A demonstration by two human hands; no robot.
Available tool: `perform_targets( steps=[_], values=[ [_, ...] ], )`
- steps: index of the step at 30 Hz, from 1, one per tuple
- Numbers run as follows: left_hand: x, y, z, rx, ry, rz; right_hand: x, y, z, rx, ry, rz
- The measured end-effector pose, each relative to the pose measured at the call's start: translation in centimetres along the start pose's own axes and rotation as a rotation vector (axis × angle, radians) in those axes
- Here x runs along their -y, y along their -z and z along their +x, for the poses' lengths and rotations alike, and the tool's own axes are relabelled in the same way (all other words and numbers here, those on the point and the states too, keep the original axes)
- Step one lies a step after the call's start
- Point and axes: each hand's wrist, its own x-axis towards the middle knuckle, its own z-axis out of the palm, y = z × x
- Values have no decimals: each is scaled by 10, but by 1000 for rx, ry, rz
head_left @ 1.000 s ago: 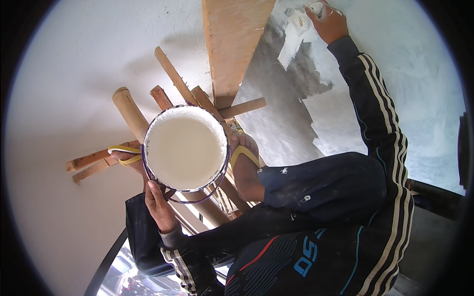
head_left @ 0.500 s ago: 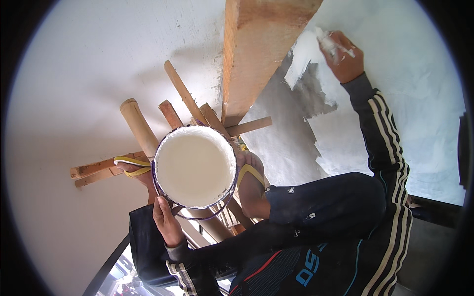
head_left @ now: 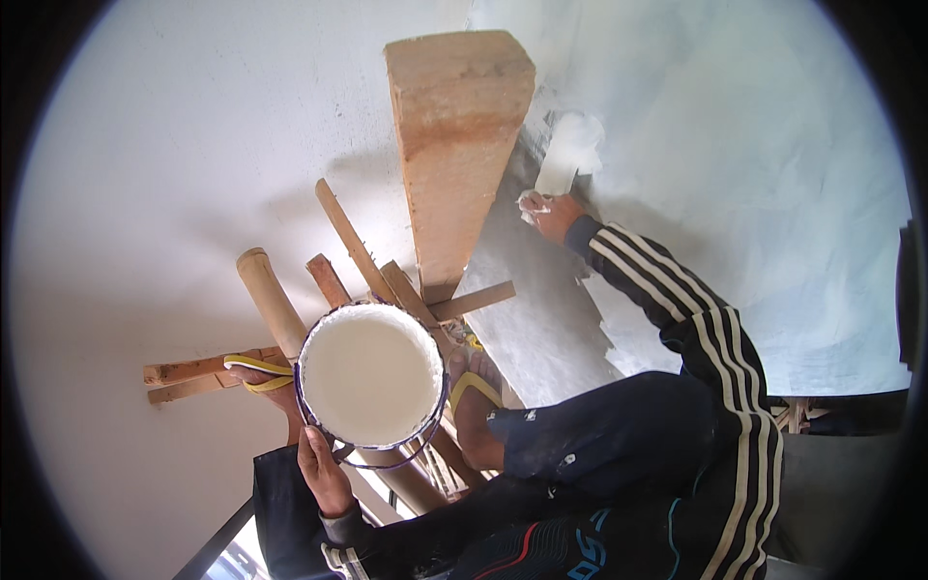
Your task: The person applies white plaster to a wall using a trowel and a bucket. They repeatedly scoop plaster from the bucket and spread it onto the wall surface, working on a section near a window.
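A round bucket [head_left: 370,377] full of creamy white paint stands in front of me, its rim caked white and its wire handle hanging at the near side. My left hand [head_left: 324,472] grips the bucket's near left edge, thumb up against the rim. At the grey, partly whitened wall [head_left: 522,261], my right hand [head_left: 549,215] is closed around a small white-coated tool [head_left: 531,205]. The tool's kind is hidden by the fingers and the white coating. Just beyond that hand a fresh, thick white patch [head_left: 572,145] marks the wall.
A thick wooden beam [head_left: 454,164] rises between the white left wall [head_left: 164,193] and the wall at right. Bamboo and wooden poles [head_left: 271,300] jut out around the bucket. My sandalled feet [head_left: 474,406] rest on either side of it.
My right hand has moved down and left along the wall, close to the beam, with the tool still in it. White now covers part of the upper grey area. The view has shifted.
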Motion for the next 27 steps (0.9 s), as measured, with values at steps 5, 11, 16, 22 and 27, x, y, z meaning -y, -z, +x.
perform_targets(
  steps=[5,11,16,22,27],
  values=[
    [-12,-17,1,23,-56,-44,-29,23,23,-89,-94,-39],
    [23,4,10,16,-108,57,-70,119,70,-281,-260,-155],
    [23,4,5,-30,-146,1,-74,180,82,-461,-386,-204],
    [17,3,8,113,-220,11,-85,142,78,-332,-446,-197],
    [15,2,7,82,-198,22,-72,88,84,-98,-399,-94]
  ],
)
